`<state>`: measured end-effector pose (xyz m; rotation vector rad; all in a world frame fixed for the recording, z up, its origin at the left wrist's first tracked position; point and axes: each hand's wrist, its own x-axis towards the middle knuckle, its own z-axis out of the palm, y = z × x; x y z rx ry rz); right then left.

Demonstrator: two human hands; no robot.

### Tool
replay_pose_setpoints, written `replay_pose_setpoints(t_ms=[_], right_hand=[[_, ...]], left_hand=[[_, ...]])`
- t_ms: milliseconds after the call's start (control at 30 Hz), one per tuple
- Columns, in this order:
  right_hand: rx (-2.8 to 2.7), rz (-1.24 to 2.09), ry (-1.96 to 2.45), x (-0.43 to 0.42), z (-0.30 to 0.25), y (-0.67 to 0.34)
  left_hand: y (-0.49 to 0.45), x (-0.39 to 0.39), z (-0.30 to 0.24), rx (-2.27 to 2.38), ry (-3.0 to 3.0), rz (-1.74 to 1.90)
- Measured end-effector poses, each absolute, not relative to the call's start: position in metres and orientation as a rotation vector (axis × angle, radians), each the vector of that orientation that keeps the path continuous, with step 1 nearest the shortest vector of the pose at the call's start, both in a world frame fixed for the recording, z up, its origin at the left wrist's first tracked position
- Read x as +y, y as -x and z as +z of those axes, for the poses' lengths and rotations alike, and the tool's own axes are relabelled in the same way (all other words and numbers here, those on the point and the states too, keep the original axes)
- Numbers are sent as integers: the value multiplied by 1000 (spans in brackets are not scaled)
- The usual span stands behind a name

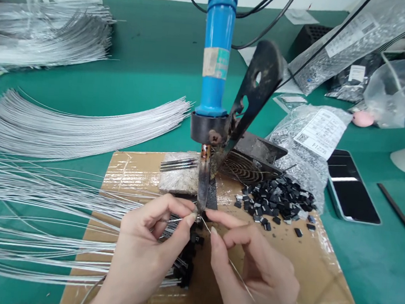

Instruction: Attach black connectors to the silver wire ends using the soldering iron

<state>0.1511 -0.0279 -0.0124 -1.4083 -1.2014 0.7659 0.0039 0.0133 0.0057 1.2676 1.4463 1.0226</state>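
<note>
A blue-handled soldering iron [219,34] hangs upright in a black metal holder [257,81], its tip [201,195] pointing down between my hands. My left hand [150,247] pinches a thin grey wire [173,220] between thumb and forefinger, right beside the tip; the wire's end is too small to make out. Closed around a strand of solder wire [243,282], my right hand [254,267] keeps the strand's front end at the iron's tip. Under and beside my left hand, several grey wires [96,247] end in black connectors [187,260].
Cardboard [319,278] covers the green table [152,80] beneath my hands. Small black connector pieces [280,197] are heaped to the right, near a phone [354,190] and a labelled plastic bag [307,138]. Wire bundles [82,133] lie left. A fan [248,159] stands behind the iron.
</note>
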Motion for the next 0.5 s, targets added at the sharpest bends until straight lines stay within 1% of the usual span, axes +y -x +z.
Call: replay_pose_setpoints(t_ms=[200,500], right_hand=[[-1251,676,1420,-26,-11,-150],[-1253,664,1423,-27,-11,-147]], left_hand=[[-3,11,5,1431,-1258,1046],[-2,10,6,1426,-1280,1055]])
